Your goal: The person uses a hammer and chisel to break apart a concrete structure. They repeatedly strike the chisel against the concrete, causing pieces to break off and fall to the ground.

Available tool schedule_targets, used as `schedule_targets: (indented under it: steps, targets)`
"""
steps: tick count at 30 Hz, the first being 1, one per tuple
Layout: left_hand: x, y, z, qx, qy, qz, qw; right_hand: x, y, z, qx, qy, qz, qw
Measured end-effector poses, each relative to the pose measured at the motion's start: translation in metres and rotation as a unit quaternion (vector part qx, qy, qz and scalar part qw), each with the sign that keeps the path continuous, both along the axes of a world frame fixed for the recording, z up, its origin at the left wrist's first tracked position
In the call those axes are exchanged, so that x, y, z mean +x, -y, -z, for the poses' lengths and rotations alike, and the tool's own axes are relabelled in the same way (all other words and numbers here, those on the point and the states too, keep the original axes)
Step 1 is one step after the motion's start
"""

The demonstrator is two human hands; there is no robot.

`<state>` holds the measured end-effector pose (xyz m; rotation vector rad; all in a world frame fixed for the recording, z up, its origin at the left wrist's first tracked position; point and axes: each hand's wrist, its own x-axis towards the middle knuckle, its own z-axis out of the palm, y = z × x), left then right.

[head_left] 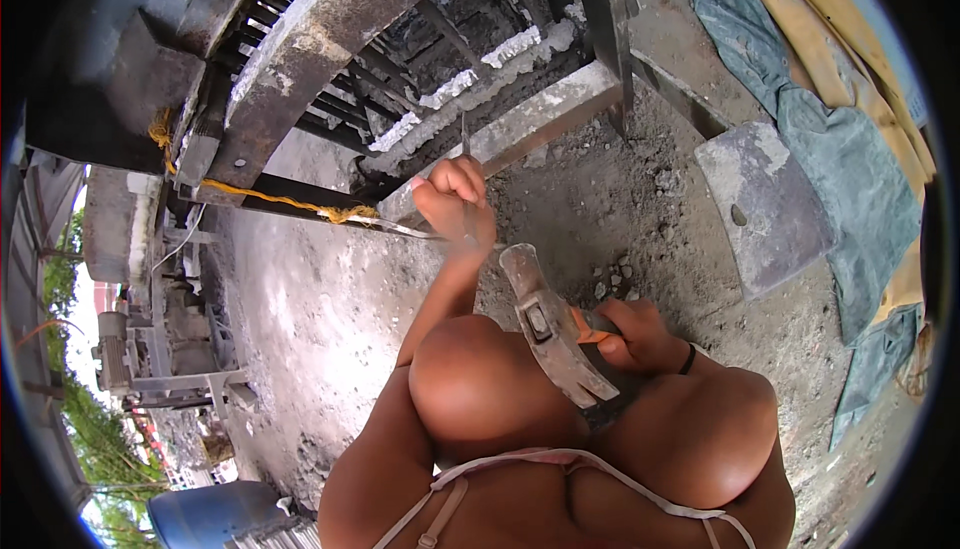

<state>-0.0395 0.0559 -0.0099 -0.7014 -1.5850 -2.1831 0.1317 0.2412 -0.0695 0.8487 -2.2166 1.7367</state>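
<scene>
Hammer (pixel 556 335) in your right hand (pixel 640 337), fingers wrapped round it | your left hand (pixel 455 204) clenched on rod (pixel 464 135) near frame (pixel 550 107) | likely chipping; next move calls for steady rod, true swing

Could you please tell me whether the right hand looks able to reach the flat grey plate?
Probably yes: only dirt shows between the right hand and the flat grey plate, though the hammer occupies its grip.
</scene>
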Motion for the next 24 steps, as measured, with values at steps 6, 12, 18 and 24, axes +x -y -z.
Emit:
schedule_targets:
  steps: [6,12,18,24]
  targets:
    - [0.022,0.009,-0.012,0.010,-0.065,0.010,0.998,-0.010,-0.006,-0.005,-0.067,-0.135,-0.041,0.988]
    - [0.019,-0.002,-0.017,-0.052,-0.113,0.047,0.991,-0.001,-0.010,0.004,-0.058,-0.016,-0.018,0.998]
    - [0.022,-0.002,-0.009,-0.090,-0.120,0.050,0.987,-0.002,-0.003,0.008,-0.114,-0.022,-0.009,0.993]
    - [0.025,-0.001,-0.001,-0.112,-0.127,0.033,0.985,-0.008,-0.004,0.003,-0.106,-0.092,-0.043,0.989]
